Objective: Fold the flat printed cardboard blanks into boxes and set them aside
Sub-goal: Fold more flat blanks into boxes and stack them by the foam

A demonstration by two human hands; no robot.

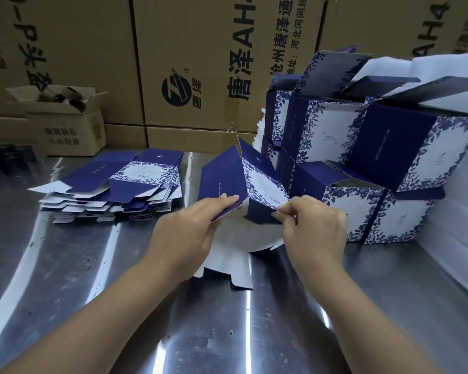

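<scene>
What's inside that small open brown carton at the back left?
Some dark cylindrical things poke above the rim of the small carton, too blurred to name. Its walls cover whatever lies deeper.

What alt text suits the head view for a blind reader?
Two hands fold a blue floral cardboard blank on a metal table, the left hand holding one flap, the right hand pinching another. Flat blanks are stacked at left, folded boxes piled at right.

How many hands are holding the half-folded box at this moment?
2. The left hand grips the half-folded box by its left flap; the right hand pinches its right flap.
</scene>
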